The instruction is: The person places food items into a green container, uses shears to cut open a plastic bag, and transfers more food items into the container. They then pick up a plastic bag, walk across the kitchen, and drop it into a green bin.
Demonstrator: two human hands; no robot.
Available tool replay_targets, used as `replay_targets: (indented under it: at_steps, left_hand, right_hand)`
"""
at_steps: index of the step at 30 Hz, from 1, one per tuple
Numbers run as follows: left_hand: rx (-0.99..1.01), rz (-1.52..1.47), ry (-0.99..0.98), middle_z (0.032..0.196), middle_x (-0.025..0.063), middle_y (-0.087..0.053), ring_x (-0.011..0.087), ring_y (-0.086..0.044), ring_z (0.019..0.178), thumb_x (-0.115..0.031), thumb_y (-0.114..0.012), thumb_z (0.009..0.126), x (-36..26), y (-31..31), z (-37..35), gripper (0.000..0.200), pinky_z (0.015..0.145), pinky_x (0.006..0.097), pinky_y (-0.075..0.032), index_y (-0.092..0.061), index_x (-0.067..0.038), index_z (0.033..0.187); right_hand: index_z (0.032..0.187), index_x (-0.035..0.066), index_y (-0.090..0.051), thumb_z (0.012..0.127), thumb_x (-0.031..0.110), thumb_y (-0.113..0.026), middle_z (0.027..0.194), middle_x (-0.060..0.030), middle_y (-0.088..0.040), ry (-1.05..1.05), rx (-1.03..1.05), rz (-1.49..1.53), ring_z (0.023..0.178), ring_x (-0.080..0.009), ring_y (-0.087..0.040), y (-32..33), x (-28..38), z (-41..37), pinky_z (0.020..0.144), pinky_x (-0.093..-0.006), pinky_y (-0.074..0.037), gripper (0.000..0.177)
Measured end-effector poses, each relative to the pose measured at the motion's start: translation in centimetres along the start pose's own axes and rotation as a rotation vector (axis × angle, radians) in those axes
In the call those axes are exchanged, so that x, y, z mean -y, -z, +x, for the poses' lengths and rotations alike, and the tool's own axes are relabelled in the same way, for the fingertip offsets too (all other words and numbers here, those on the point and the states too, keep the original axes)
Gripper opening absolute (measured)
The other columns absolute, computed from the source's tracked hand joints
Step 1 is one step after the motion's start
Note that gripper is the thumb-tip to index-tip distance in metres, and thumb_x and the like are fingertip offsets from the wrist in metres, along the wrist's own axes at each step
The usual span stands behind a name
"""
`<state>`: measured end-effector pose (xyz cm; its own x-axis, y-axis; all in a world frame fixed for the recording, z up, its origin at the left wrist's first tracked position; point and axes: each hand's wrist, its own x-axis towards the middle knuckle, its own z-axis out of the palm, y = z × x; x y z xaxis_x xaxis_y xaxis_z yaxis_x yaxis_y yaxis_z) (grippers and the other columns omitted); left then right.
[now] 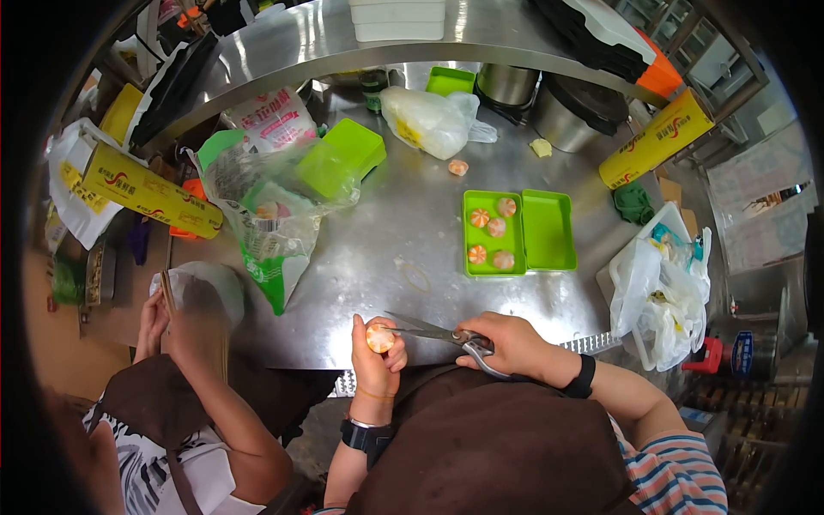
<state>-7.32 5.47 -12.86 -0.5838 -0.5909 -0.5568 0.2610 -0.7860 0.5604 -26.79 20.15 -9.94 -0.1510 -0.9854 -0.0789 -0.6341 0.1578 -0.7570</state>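
My left hand point(378, 369) has its fingers closed round an orange-and-white ball point(379, 338) above the table's front edge. Scissors point(442, 333) are gripped in my right hand point(515, 343), their blades parted and pointing left. One blade reaches to the ball, while the other passes above it. Beyond my hands lies an opened green box point(517, 241), its lid point(549, 232) folded out to the right. Several similar balls point(496, 227) sit in the box's left half. A single ball point(458, 168) rests on the steel table farther back.
At left another person's hands point(154, 322) hold a clear bag point(206, 292). Plastic packaging point(279, 223) and a green container point(345, 154) lie nearby. A white plastic bag point(429, 120) and metal pots point(571, 116) stand at the back. To the right is a bin point(614, 279) with bags.
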Motion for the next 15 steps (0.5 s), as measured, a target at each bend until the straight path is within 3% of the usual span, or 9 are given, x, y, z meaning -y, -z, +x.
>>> replay_targets:
  at_steps: [10, 15]
  left_hand:
    - [0.030, -0.230, 0.145, 0.053, -0.0004, -0.035, 0.0079, -0.025, 0.040, -0.057, -0.031, 0.100, 0.3, 0.5, 0.4, 0.057, 0.037, 0.0223, -0.021, -0.056, -0.009, 0.085]
    - [0.155, -0.405, 0.230, 0.056, -0.0009, -0.036, 0.0081, -0.028, 0.041, -0.054, -0.035, 0.100, 0.8, 1.7, 0.9, 0.054, 0.037, 0.0225, -0.023, -0.056, -0.007, 0.086]
  right_hand:
    - [0.111, 0.014, -0.065, 0.077, 0.038, -0.080, 0.092, -0.0066, -0.066, -0.023, 0.012, 0.001, 0.077, -0.0267, -0.066, 0.1, -0.2, -0.2, 0.067, -0.0347, -0.053, 0.045]
    - [0.109, 0.011, -0.065, 0.077, 0.035, -0.080, 0.089, -0.0081, -0.067, 0.016, 0.001, 0.035, 0.077, -0.0280, -0.065, 0.1, -0.4, -0.1, 0.068, -0.0354, -0.052, 0.043]
